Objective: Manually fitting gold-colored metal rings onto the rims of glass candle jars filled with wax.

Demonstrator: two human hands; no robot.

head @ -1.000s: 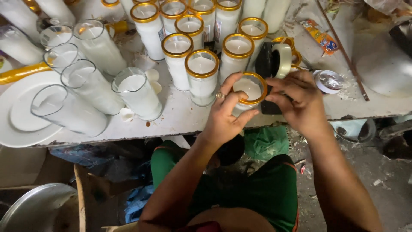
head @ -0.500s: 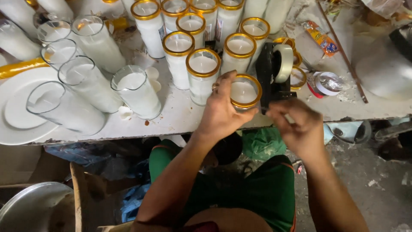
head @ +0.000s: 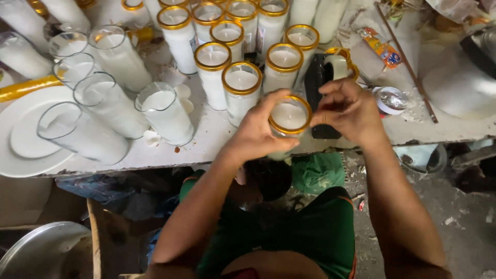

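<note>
Banding step: your left hand (head: pixel 256 132) clamps the glass candle (head: pixel 288 120) at the table edge (head: pixel 206 150), while your right hand (head: pixel 349 108) pinches closed at its gold rim. Next, press the band flat all round. Banded candles: about nine, top row partly cropped; unbanded glasses (head: pixel 108 103): five.

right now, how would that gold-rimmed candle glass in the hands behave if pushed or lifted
The candle glass looks filled with white wax, so probably heavy for its size. It is tall and narrow, so a push near the rim could tip it. Its clear wall looks like glass, likely breakable; the left hand wraps it.
</note>
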